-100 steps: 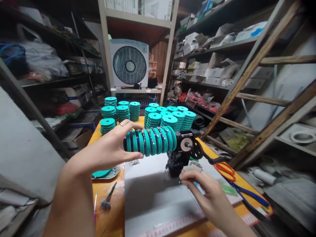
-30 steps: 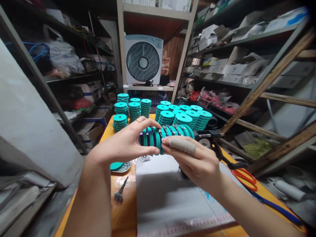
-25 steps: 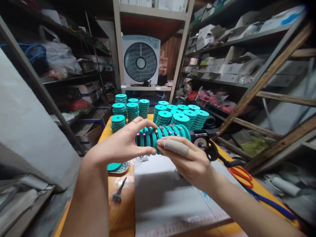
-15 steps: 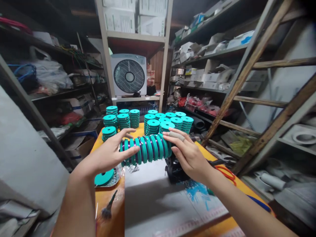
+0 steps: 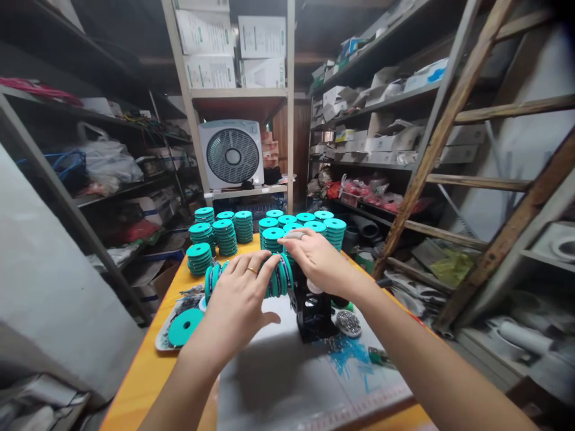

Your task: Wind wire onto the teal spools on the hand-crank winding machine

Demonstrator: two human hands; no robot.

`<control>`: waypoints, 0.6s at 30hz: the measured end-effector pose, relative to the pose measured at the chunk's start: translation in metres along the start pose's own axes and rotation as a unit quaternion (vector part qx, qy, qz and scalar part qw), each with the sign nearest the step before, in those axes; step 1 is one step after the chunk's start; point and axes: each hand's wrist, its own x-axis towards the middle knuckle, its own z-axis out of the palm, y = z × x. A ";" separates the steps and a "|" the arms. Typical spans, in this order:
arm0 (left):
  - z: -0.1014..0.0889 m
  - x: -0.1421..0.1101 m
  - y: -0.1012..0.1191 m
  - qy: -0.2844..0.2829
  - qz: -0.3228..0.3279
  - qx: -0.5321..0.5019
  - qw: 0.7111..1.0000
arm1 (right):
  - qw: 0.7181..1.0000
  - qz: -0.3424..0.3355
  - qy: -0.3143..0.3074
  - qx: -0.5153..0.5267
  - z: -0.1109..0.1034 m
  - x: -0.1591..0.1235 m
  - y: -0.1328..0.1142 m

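on the yellow table (image 5: 148, 365), the white board (image 5: 260, 371) lies under your row of teal spools (image 5: 284, 278), which runs sideways from the left end of the black winder (image 5: 314, 317). your left hand (image 5: 245, 290) is mostly open over the row, thumb apart; your right hand (image 5: 318, 257) is bent above its right end, fingers bunched, grip unclear. the tray (image 5: 162, 342) sits left, the dish of metal bits (image 5: 348, 323) right.
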 end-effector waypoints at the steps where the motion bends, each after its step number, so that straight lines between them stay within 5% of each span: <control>1: 0.002 0.002 -0.002 0.005 -0.003 0.014 1.000 | 1.000 0.004 0.022 0.002 -0.007 -0.007 -0.004; 8: -0.009 0.025 -0.015 -0.063 -0.028 -0.033 0.997 | 0.987 0.107 0.095 0.067 -0.039 -0.086 -0.014; 14: -0.020 0.040 -0.034 -0.113 0.055 -0.179 0.976 | 0.977 0.176 -0.108 0.055 -0.017 -0.150 -0.015; 18: -0.019 0.042 -0.038 -0.118 0.060 -0.191 0.972 | 0.967 0.206 -0.149 0.014 0.019 -0.169 -0.009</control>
